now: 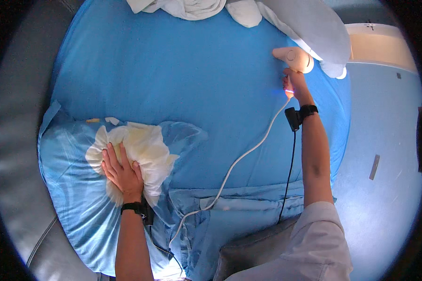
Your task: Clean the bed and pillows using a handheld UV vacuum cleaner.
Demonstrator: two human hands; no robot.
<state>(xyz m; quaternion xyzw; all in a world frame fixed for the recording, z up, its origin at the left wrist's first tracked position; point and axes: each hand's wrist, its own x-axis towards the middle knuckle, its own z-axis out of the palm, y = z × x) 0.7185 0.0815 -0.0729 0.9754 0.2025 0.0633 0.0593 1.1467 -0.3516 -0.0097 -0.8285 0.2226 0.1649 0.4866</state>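
Note:
My left hand (122, 172) lies flat with its fingers spread, palm down on a crumpled whitish-yellow cloth (151, 151). That cloth rests on a bunched blue fabric (70, 189), possibly a pillow or cover, at the bed's left. At the far right my right hand (294, 82) grips the handle of a pale hair dryer (295, 59). Its nozzle points left, and a light glows near the handle's base. From there a white power cord (237, 159) runs down across the blue sheet (183, 77) to the bottom. What lies beneath the cloth is hidden.
Light bedding (193, 7) and a grey plush-looking item (313, 28) lie at the far side. A dark padded headboard or sofa side (17, 133) borders the left. Near me is a grey cushion (256, 242). Thin black cables (289, 172) hang from both wrist-worn devices.

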